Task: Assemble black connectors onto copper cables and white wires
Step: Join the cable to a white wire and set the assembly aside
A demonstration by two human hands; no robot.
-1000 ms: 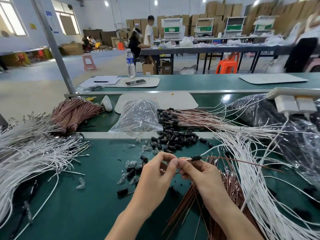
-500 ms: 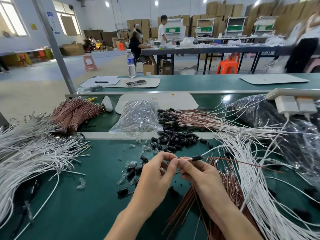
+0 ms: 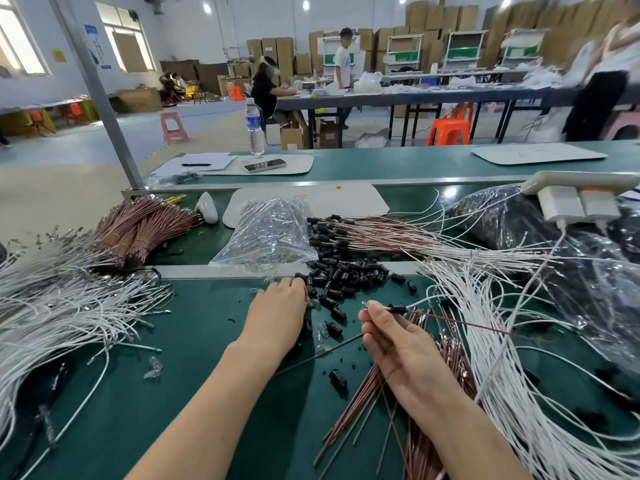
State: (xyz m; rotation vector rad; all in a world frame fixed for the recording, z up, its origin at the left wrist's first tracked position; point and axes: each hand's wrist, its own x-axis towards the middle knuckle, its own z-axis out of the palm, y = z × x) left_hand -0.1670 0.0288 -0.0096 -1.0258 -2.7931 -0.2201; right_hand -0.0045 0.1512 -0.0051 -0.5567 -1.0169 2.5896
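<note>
While right hand [image 3: 398, 341] pinches a copper cable [image 3: 467, 323], left hand [image 3: 277, 313] — grip unclear — touches connectors [image 3: 346, 275].

Single head-worn wide-angle view, facing forward and down, close over green workbench [image 3: 194, 393].

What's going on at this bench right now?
A person is fitting connectors onto cables at a green workbench. The right hand pinches a copper cable with a black connector on its end. The left hand reaches into the pile of loose connectors; whether it has grasped one is hidden. Bundles of white wires lie on both sides.
</note>
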